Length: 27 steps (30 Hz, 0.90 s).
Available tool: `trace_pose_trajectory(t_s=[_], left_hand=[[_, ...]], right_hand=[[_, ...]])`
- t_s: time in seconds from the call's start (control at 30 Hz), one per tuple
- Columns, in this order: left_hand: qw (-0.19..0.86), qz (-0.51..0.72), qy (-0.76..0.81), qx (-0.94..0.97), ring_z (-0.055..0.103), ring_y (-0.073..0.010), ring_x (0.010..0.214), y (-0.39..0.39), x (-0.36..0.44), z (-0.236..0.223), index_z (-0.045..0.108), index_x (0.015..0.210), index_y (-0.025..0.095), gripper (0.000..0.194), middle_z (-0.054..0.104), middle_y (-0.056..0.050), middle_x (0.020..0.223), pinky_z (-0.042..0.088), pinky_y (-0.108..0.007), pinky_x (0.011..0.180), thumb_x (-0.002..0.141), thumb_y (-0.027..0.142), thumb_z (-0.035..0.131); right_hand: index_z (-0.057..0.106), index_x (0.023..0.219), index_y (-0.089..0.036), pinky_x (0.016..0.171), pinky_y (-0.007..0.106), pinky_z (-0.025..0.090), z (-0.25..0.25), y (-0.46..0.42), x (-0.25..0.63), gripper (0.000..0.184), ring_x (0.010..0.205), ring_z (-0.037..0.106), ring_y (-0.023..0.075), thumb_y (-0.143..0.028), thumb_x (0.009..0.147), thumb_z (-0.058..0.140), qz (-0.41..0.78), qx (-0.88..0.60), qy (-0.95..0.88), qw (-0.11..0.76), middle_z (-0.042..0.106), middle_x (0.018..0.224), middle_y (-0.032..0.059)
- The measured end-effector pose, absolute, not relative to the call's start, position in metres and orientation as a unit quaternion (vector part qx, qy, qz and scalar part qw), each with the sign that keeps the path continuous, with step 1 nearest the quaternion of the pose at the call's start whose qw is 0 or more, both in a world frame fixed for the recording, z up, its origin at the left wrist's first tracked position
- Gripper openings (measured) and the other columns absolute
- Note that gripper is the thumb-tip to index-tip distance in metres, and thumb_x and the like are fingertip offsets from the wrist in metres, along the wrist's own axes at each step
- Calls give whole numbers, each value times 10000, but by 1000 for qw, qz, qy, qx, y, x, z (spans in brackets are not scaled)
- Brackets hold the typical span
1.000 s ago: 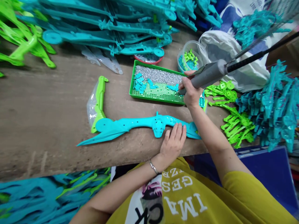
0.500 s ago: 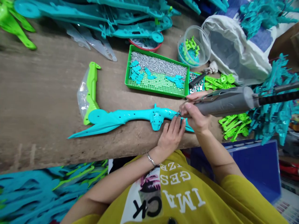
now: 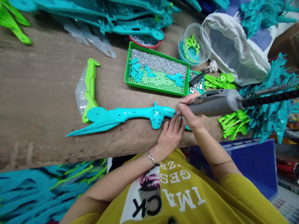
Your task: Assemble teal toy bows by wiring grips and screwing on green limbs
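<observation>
A turquoise plastic toy weapon shell [image 3: 137, 114], with a skull-like middle and several screw holes, lies across the workbench. A lime-green limb with a clear insert [image 3: 90, 90] is joined to its left end. My left hand [image 3: 171, 130] has its fingertips on the right part of the shell, holding it against the bench. In my right hand [image 3: 190, 113] is a grey electric screwdriver [image 3: 212, 104], held nearly level with its tip at the shell, close to my left fingertips. The hands hide the tip and the screw spot.
Behind the shell is a green tray [image 3: 156, 88] of screws and small turquoise pieces. A clear tub [image 3: 198, 59], a white sack [image 3: 238, 49] and a black-handled tool [image 3: 197, 79] stand near it. Lime parts [image 3: 234, 124] and turquoise parts [image 3: 268, 105] are piled right; large shells [image 3: 112, 15] lie behind.
The screwdriver and my right hand have shifted slightly left along the shell, the tip closer in to it. My left hand stays in place. The view has moved a little.
</observation>
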State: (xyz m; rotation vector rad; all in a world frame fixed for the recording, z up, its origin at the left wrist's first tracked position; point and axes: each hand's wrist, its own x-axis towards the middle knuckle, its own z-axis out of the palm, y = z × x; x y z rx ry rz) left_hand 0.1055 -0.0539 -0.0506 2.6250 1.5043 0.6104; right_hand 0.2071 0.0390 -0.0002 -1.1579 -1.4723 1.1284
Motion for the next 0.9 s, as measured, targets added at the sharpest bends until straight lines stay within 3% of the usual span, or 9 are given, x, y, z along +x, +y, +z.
trace_pose_trajectory(t_s=[0.17, 0.33, 0.47, 0.6, 0.67, 0.77, 0.83, 0.9], left_hand=[[62, 191, 489, 849, 541, -319, 1425, -54, 105, -49, 580, 1445, 142, 441, 629, -204, 1444, 507, -439, 1031, 1037, 170, 414], [65, 186, 489, 850, 596, -319, 1360, -54, 106, -49, 569, 1451, 132, 453, 627, -217, 1440, 500, -454, 1037, 1038, 164, 386], [49, 215, 483, 847, 570, -311, 1381, -52, 101, -45, 555, 1454, 93, 461, 615, -222, 1450, 492, -438, 1034, 1035, 142, 368], [117, 251, 447, 850, 581, -291, 1331, -38, 69, -27, 595, 1397, 121, 410, 634, -189, 1405, 463, -424, 1078, 1021, 163, 437], [122, 235, 492, 829, 588, -334, 1273, -29, 42, -16, 584, 1393, 111, 421, 633, -211, 1355, 462, -473, 1056, 1012, 277, 517], [107, 162, 595, 780, 569, -447, 1199, -16, 3, -7, 514, 1437, 48, 763, 612, -271, 1296, 442, -586, 998, 917, 594, 625], [113, 127, 620, 766, 570, -463, 1167, -10, -15, -7, 501, 1437, 26, 909, 627, -267, 1241, 427, -599, 995, 858, 717, 624], [130, 117, 612, 771, 578, -447, 1160, -5, -24, -11, 515, 1422, 41, 911, 644, -242, 1210, 418, -584, 1006, 851, 745, 606]], right_hand=[[615, 818, -262, 695, 421, 599, -7, 51, 210, 329, 686, 621, 207, -566, 848, 738, 460, -442, -658, 399, 541, 657, -17], [607, 812, -242, 669, 366, 584, -5, 68, 210, 386, 658, 605, 169, -586, 799, 780, 512, -352, -697, 357, 568, 667, -22], [650, 937, -231, 565, 294, 534, 10, 78, 211, 357, 587, 596, 133, -548, 827, 772, 518, -325, -684, 398, 590, 668, -37], [646, 1054, -275, 515, 280, 489, 21, 87, 215, 343, 497, 559, 117, -492, 835, 798, 472, -364, -631, 496, 576, 607, -71], [640, 1062, -292, 549, 289, 507, 21, 94, 218, 384, 525, 575, 124, -513, 807, 824, 437, -394, -619, 521, 592, 619, -70], [639, 1073, -290, 595, 300, 527, 17, 102, 220, 456, 581, 601, 133, -563, 768, 841, 401, -417, -621, 528, 604, 656, -60], [640, 1082, -279, 612, 304, 530, 15, 104, 221, 489, 600, 603, 132, -574, 752, 848, 393, -420, -625, 528, 610, 685, -53], [644, 1077, -268, 630, 310, 535, 16, 105, 219, 498, 622, 609, 134, -570, 742, 854, 396, -427, -630, 514, 617, 715, -44]])
